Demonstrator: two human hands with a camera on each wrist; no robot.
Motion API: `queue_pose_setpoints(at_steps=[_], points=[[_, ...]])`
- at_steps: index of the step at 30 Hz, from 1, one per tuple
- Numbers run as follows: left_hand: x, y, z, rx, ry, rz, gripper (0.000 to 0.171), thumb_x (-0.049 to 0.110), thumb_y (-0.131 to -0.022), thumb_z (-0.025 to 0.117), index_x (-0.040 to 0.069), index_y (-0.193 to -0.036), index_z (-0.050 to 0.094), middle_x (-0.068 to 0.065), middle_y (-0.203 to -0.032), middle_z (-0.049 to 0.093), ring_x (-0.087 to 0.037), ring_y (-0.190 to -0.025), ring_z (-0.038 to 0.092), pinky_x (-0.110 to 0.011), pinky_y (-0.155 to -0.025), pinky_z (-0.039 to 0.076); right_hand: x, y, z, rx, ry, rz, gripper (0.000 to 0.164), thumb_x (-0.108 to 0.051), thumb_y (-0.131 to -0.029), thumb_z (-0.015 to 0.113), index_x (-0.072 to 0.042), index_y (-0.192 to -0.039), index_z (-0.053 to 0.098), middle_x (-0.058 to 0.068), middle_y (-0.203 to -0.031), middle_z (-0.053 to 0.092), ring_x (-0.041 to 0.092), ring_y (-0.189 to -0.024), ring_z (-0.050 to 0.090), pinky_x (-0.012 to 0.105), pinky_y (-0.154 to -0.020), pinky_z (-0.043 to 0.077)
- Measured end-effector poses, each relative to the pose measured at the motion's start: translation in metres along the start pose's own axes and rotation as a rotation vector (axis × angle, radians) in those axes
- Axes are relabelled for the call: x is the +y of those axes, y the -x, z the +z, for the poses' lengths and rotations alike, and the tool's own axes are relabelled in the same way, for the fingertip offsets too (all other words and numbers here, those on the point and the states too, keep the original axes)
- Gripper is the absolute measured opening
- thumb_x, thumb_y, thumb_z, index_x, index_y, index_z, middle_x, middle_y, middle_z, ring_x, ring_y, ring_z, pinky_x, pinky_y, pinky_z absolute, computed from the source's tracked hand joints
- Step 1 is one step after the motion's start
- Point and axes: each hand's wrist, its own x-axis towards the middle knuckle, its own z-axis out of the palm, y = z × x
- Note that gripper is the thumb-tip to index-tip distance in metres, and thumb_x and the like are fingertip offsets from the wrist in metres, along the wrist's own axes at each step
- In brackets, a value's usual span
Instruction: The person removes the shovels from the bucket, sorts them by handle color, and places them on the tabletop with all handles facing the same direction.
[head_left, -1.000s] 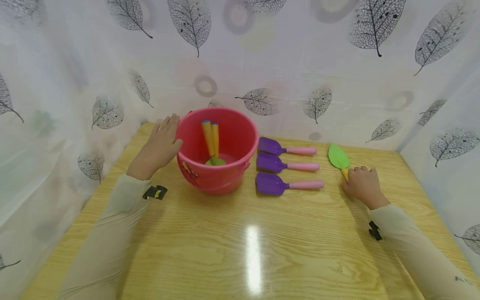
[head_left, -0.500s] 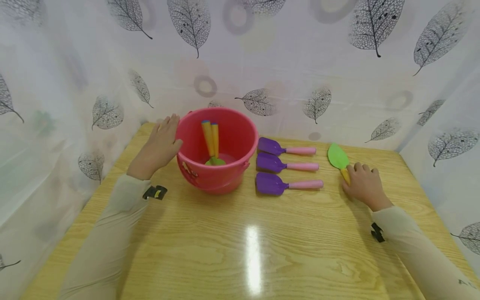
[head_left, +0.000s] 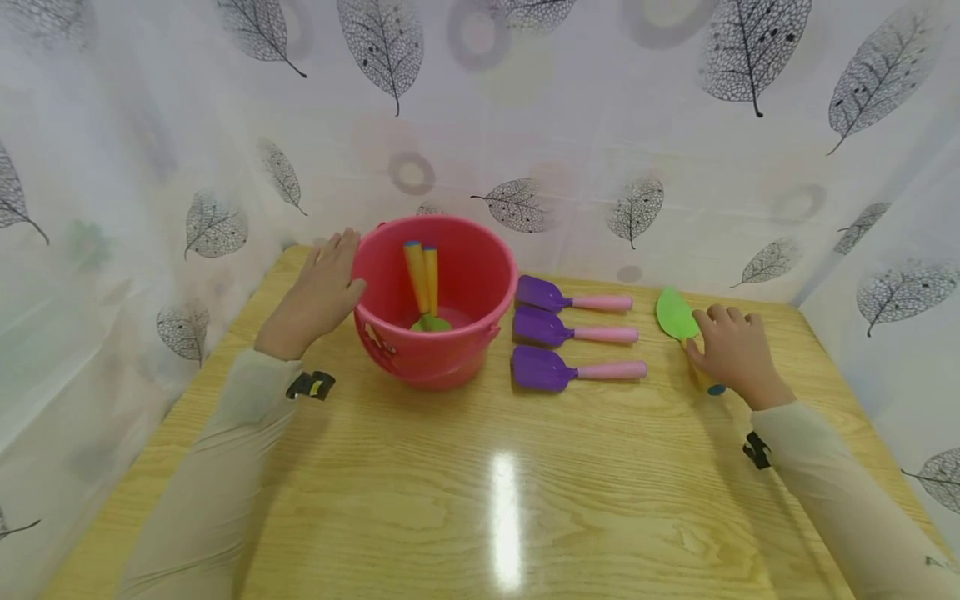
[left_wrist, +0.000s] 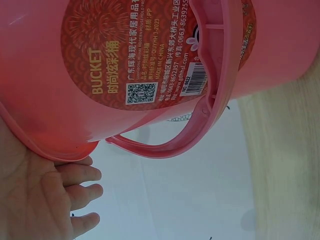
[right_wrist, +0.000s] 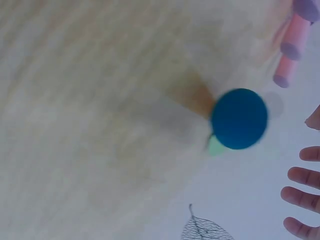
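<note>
My left hand (head_left: 318,287) rests against the left rim of a pink bucket (head_left: 435,367), its fingers extended; the left wrist view shows them beside the bucket's rim (left_wrist: 70,152) and label. Inside the bucket stand two yellow-handled toy trowels (head_left: 417,279) with green at the bottom. At the right, my right hand (head_left: 735,354) hovers over a toy trowel with a green leaf-shaped blade (head_left: 675,314). Its blue handle end (right_wrist: 240,119) shows in the right wrist view, where my fingers (right_wrist: 302,197) are straight and apart from it.
Three purple toy shovels with pink handles lie in a column right of the bucket: a far one (head_left: 542,293), a middle one (head_left: 540,327) and a near one (head_left: 542,368). A leaf-print curtain (head_left: 570,125) hangs behind the wooden table (head_left: 420,500).
My right hand has let go of the green trowel's handle and lifted slightly, baring the blue handle end. The trowel stays on the table. My left hand and the bucket have not moved.
</note>
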Motion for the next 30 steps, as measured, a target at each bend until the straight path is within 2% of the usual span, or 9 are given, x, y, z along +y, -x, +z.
queue_pose_setpoints(at_steps=[6,11,20,30], points=[[0.000,0.000,0.000,-0.001,0.005,-0.003,0.066,0.021,-0.095,0.029,-0.005,-0.149,0.002,-0.021,-0.158,0.002,-0.040,-0.146,0.000,-0.054,-0.118,-0.006,-0.003,-0.018,-0.017,0.092,0.000,-0.031,0.040,-0.020,-0.073,0.065,0.004,-0.105,0.058,0.025,-0.089,0.059,0.043,-0.078,0.057,0.057,-0.064,0.044],[0.001,0.001,0.000,-0.001,0.004,-0.005,0.066,0.022,-0.095,0.030,-0.004,-0.149,0.001,-0.021,-0.158,0.001,-0.040,-0.146,0.000,-0.054,-0.118,-0.006,-0.009,-0.035,-0.031,0.106,0.000,-0.047,0.038,-0.021,-0.076,0.062,0.001,-0.105,0.059,0.023,-0.091,0.061,0.042,-0.080,0.058,0.056,-0.066,0.044],[0.001,0.001,0.000,-0.004,0.003,-0.011,0.066,0.022,-0.095,0.029,-0.004,-0.149,0.001,-0.020,-0.158,0.001,-0.039,-0.146,-0.001,-0.054,-0.118,-0.006,-0.030,-0.067,-0.057,0.199,0.007,-0.153,0.038,-0.027,-0.080,0.053,0.002,-0.103,0.061,0.023,-0.092,0.063,0.042,-0.080,0.059,0.057,-0.068,0.045],[0.001,0.001,0.000,-0.002,0.003,-0.006,0.066,0.021,-0.095,0.030,-0.005,-0.149,0.002,-0.021,-0.158,0.001,-0.039,-0.146,-0.001,-0.054,-0.118,-0.005,-0.062,-0.101,-0.091,0.214,0.006,-0.258,0.038,-0.026,-0.079,0.060,0.001,-0.107,0.062,0.020,-0.095,0.062,0.039,-0.083,0.059,0.056,-0.075,0.046]])
